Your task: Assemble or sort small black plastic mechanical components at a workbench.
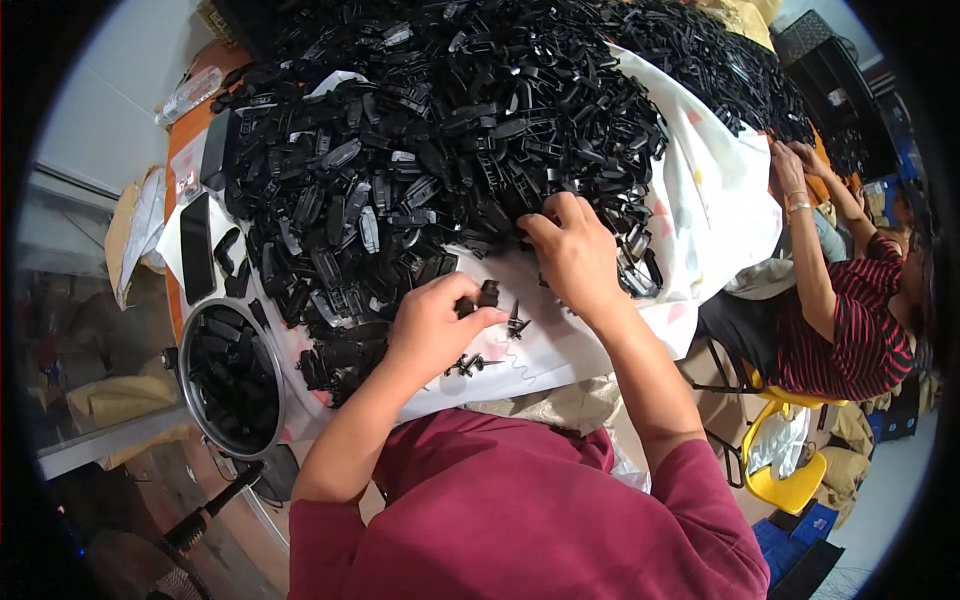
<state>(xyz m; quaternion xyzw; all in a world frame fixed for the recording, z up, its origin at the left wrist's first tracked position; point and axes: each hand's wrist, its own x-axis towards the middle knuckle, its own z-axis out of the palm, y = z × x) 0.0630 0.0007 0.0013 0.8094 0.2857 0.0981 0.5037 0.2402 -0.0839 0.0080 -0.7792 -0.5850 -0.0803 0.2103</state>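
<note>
Loose black pins (pixel 466 366) at 6 o'clock on white cloth (pixel 556 340). Left hand (pixel 432 318), 9 o'clock: fingers narrow, holding small black part (pixel 489 293). Right hand (pixel 578 252), 2 o'clock, at heap edge; grip can't tell. Round container (pixel 280 392), 8 o'clock, has some pieces. Black plastic clips (pixel 370 150) heaped at 12: most seemingly left.

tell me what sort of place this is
Probably a small assembly workshop: a big heap of black parts, a tub holding more, and another person with hands at the work nearby.
</note>
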